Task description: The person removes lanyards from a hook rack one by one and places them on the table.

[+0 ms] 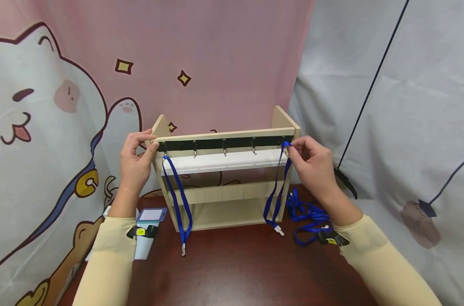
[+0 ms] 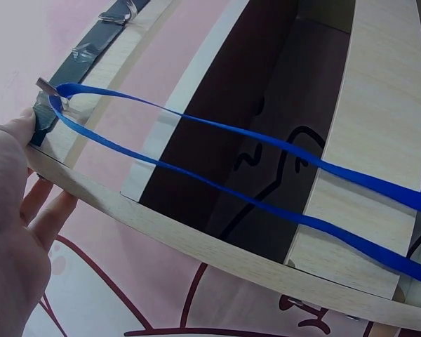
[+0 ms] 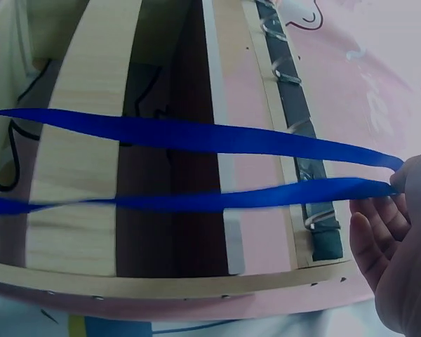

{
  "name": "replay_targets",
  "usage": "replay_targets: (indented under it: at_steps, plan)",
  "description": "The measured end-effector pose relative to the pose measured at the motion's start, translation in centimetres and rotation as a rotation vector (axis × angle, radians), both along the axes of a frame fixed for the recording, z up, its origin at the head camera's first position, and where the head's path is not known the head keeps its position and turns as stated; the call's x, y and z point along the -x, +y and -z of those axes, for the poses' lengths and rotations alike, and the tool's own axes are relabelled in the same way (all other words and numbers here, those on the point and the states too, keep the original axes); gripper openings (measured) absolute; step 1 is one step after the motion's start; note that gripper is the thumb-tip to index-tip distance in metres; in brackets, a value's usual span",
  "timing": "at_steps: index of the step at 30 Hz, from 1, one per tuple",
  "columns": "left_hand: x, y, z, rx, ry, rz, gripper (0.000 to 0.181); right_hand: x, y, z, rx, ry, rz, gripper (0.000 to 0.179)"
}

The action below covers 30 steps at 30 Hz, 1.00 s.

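A light wooden rack stands on the table, with a black strip of metal hooks along its top rail. At its upper left corner my left hand grips the frame, thumb in front and fingers behind. One blue lanyard hangs from the leftmost hook, its metal clip dangling low. My right hand pinches the top of another blue lanyard at the rightmost hook. In the right wrist view that loop passes above the hook. A white clip hangs at its lower end.
More blue lanyards lie in a tangled heap on the dark red table, right of the rack. Card holders lie at the left, partly behind the left forearm. A printed curtain stands close behind.
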State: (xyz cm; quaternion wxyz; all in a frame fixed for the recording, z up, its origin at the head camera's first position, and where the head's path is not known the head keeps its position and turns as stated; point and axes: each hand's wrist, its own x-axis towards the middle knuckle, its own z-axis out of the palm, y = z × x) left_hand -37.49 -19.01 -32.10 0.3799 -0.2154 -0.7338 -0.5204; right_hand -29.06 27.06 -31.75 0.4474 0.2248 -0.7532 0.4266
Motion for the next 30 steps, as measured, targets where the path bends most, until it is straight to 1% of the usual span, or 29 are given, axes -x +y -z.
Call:
replay_targets:
  at_steps: [8, 15, 18, 22, 25, 30]
  plan:
    - [-0.1, 0.0, -0.1, -0.007, 0.0, -0.01, 0.019, -0.9, 0.2, 1.9, -0.016, -0.015, -0.037, 0.008]
    - [-0.2, 0.1, 0.0, -0.005, 0.001, 0.003, 0.019, -1.5, 0.9, 3.9, -0.011, -0.055, -0.02, 0.011]
    - [-0.2, 0.1, 0.0, -0.007, -0.001, -0.001, 0.02, -1.5, 1.3, 5.1, -0.004, -0.084, -0.004, 0.011]
    - [-0.2, 0.0, 0.0, -0.002, -0.009, -0.007, 0.02, -1.6, 2.0, 7.2, 0.02, -0.154, 0.023, 0.011]
    - [-0.2, 0.0, 0.1, -0.001, -0.008, 0.001, 0.019, -1.6, 2.5, 8.6, 0.024, -0.198, 0.05, 0.011]
    - [-0.1, 0.0, 0.0, -0.005, 0.008, 0.008, 0.019, -1.1, 3.6, 10.6, -0.002, -0.212, 0.09, 0.009]
